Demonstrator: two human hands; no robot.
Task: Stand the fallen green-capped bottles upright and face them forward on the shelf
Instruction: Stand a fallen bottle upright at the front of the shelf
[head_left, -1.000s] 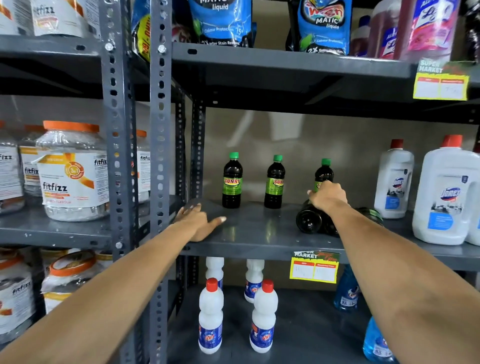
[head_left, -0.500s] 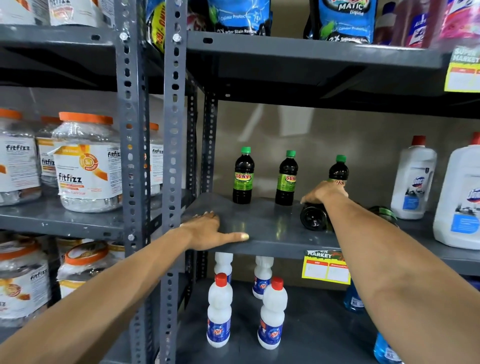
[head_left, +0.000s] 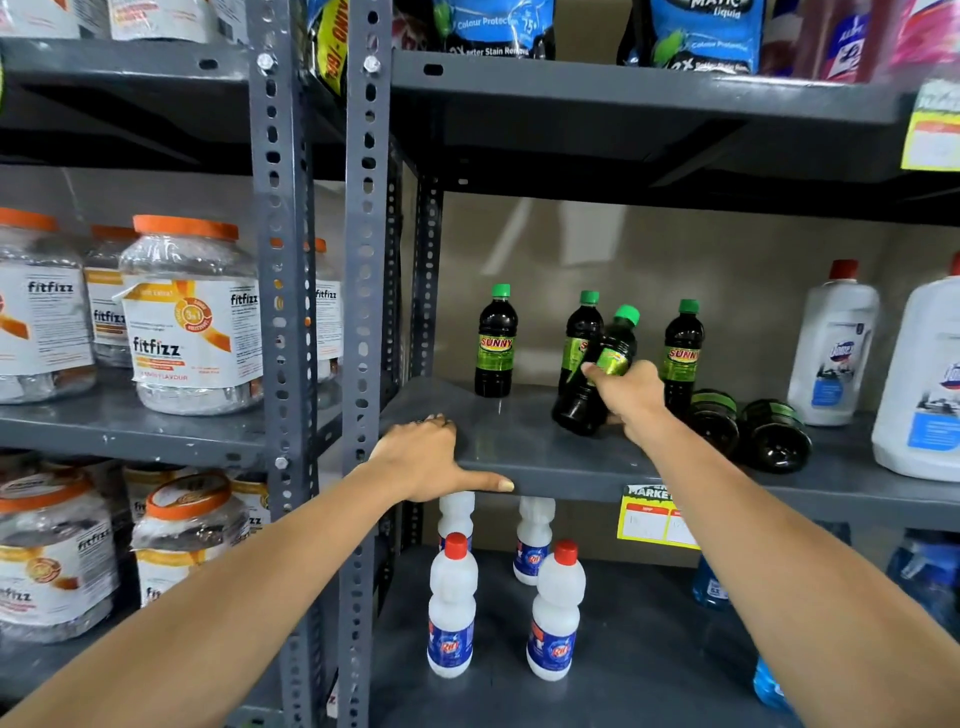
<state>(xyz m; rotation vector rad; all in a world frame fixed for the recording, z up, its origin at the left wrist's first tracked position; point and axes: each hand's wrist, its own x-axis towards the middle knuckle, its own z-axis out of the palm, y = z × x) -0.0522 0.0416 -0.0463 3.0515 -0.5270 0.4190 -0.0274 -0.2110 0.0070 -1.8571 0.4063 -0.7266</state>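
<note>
Three dark green-capped bottles stand upright at the back of the grey shelf (head_left: 524, 452): a left one (head_left: 496, 343), a middle one (head_left: 581, 332) partly hidden, and a right one (head_left: 681, 353). My right hand (head_left: 631, 392) grips a fourth bottle (head_left: 605, 371), tilted with its cap up and to the right and its base just above the shelf. Two more bottles lie on their sides to the right, bases toward me (head_left: 714, 421) (head_left: 776, 434). My left hand (head_left: 428, 460) rests flat on the shelf's front edge.
White red-capped jugs (head_left: 834, 343) (head_left: 919, 384) stand at the shelf's right. Upright steel posts (head_left: 363, 312) border the left. Orange-lidded jars (head_left: 189, 317) fill the neighbouring bay. White bottles (head_left: 452, 608) stand on the shelf below, and a yellow price tag (head_left: 652, 519) hangs on the front edge.
My right hand has picked up one fallen bottle and moved it left, tilting it toward upright. My left hand slid to the shelf's front edge. The camera moved closer.
</note>
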